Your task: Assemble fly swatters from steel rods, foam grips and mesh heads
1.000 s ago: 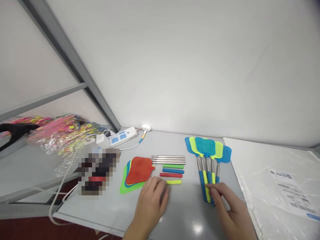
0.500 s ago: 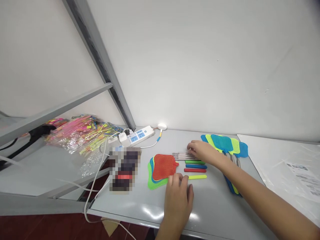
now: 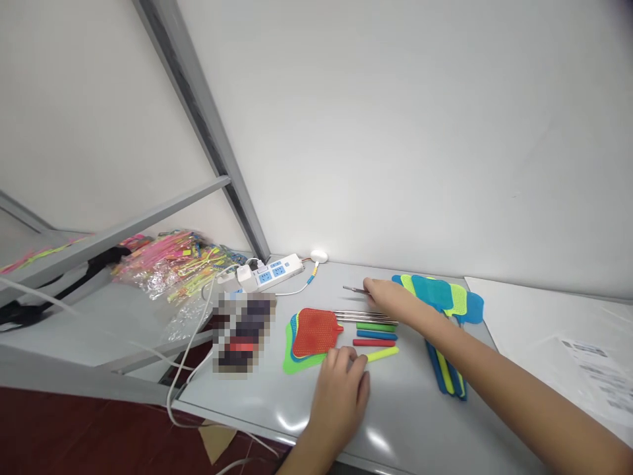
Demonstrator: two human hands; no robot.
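Observation:
My right hand [image 3: 383, 297] pinches a thin metal rod [image 3: 353, 289], lifted above the several metal rods [image 3: 363, 316] lying in a row. My left hand [image 3: 343, 379] rests low on the table with curled fingers over the left end of a yellow handle tube [image 3: 386, 354]. Behind it lie green [image 3: 376, 327], blue [image 3: 376, 335] and red [image 3: 374, 343] handle tubes. To the left is a fanned stack of mesh fly swatter heads, a red one [image 3: 315, 332] on top and a green one [image 3: 291, 363] lowest.
Several assembled fly swatters [image 3: 432, 293] lie under and beyond my right forearm. A white plastic bag [image 3: 558, 343] is at the right. A power strip [image 3: 277, 272] with white cables stands at the back left. Bagged colourful items [image 3: 173, 264] lie on the left shelf beyond a metal post.
My right hand has lifted a metal rod away from the row. The yellow handle tube has tilted beside my left hand. The view has shifted slightly.

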